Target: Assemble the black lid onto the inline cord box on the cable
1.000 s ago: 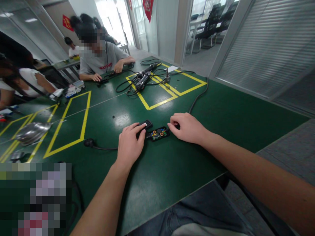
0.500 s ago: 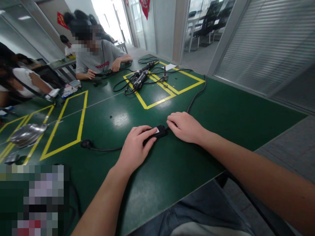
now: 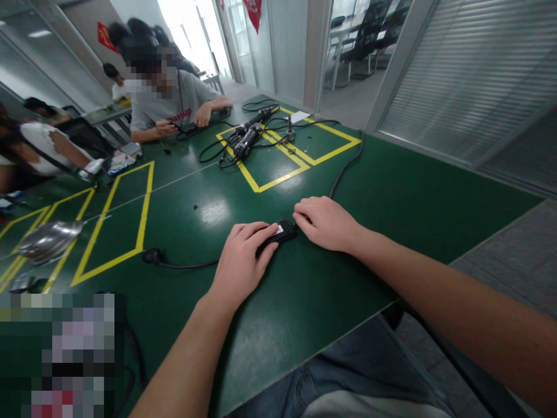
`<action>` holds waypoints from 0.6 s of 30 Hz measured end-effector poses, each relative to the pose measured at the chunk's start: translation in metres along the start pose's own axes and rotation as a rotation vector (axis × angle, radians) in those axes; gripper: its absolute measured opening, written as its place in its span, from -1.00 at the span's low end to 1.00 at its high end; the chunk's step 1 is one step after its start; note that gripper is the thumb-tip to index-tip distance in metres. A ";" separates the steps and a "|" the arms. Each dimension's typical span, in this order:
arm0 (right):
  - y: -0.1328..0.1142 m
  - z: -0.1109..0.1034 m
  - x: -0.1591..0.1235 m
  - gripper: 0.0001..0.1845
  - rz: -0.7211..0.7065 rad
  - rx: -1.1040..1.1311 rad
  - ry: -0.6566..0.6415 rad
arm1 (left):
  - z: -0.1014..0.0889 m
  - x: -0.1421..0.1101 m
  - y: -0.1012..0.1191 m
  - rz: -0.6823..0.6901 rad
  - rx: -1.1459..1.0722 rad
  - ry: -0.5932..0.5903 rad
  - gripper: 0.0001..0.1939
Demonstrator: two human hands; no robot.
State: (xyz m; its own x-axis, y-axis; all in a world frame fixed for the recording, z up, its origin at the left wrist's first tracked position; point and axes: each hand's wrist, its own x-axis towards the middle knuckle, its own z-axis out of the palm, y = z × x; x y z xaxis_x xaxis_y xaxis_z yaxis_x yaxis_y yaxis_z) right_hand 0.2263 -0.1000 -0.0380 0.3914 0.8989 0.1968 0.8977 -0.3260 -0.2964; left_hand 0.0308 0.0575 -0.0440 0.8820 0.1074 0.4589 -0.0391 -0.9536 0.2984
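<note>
A small black adapter box [image 3: 282, 231] with a white label lies on the green table [image 3: 391, 197], its lid on. My left hand [image 3: 242, 261] lies over its left end, fingers pressed down on the lid. My right hand [image 3: 325, 223] grips its right end, where a black cable [image 3: 346, 168] leaves towards the far side. Another black cable [image 3: 183, 265] runs left from under my left hand to a plug [image 3: 150, 255].
Yellow tape rectangles [image 3: 143, 203] mark the table. Tools and tangled black cables [image 3: 246, 139] lie in the far rectangle. A person in a grey shirt [image 3: 174, 104] works at the far end; another person [image 3: 39, 151] sits at the left. A silvery bag [image 3: 47, 238] lies at the left.
One second ago the box was open, showing its circuit board, with the lid under my left fingers. The lid now sits on the box and both hands press on it.
</note>
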 end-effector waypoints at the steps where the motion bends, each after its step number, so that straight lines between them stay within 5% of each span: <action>1: 0.000 0.000 0.000 -0.68 0.000 0.000 0.002 | 0.000 0.000 0.000 0.009 0.004 0.003 -0.69; 18: 0.002 0.003 0.000 -0.69 -0.016 0.019 0.038 | -0.003 0.002 0.005 -0.095 -0.072 -0.025 -0.68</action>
State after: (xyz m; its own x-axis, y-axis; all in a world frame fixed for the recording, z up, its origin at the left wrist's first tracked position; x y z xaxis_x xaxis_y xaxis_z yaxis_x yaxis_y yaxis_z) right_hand 0.2278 -0.0997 -0.0418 0.3846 0.8923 0.2365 0.9000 -0.3056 -0.3108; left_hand 0.0309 0.0540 -0.0386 0.8945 0.1884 0.4053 0.0121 -0.9167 0.3995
